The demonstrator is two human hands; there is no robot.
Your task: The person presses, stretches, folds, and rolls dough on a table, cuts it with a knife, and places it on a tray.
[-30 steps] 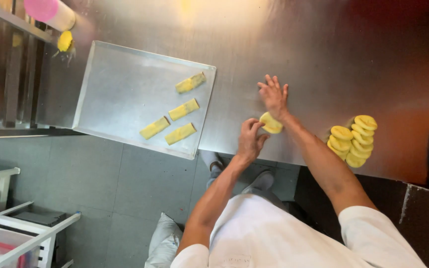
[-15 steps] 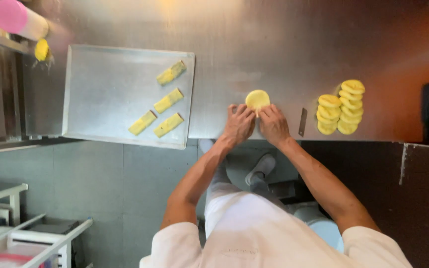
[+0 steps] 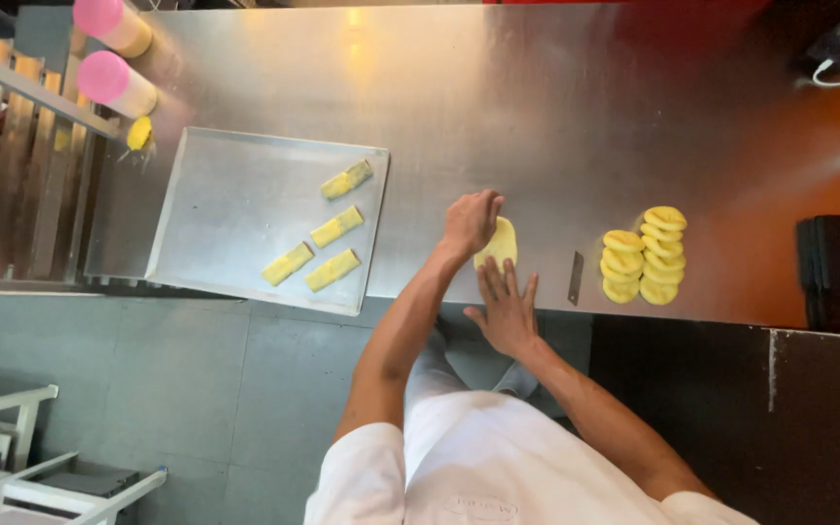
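Since the frame half a second ago, both hands have changed position. Then they met side by side at the near rim of the disc. Now my left hand [image 3: 473, 220] is over the disc's far-left part and my right hand [image 3: 506, 311] lies flat at the near table edge.

Position of the disc [image 3: 502, 244]: it lies flat on the steel table [image 3: 537, 107], near the near edge, between the tray [image 3: 216, 185] on the left and the stack [image 3: 646, 255] of like discs on the right.

Key relation:
- The disc lies directly far of my right fingertips [image 3: 507, 274], touching or just short of them; I cannot tell which.
- The disc lies just right of and under my left hand, which is the hand in contact.
- The disc shows as an oval, long axis running near to far, but part of it is covered, so its true outline is uncertain.

Finger state:
- Left: curled shut, knuckles up, on the disc's left part.
- Right: open, fingers spread, palm down, holding nothing.

Hidden or unclear:
- My left hand covers the disc's far-left rim, so whether my fingers pinch an edge or only press is not visible.
- The thin dark blade [image 3: 576, 277] between disc and stack is too small to identify fully.
- Four folded yellow pieces [image 3: 328, 238] lie on the tray, well apart from both hands.
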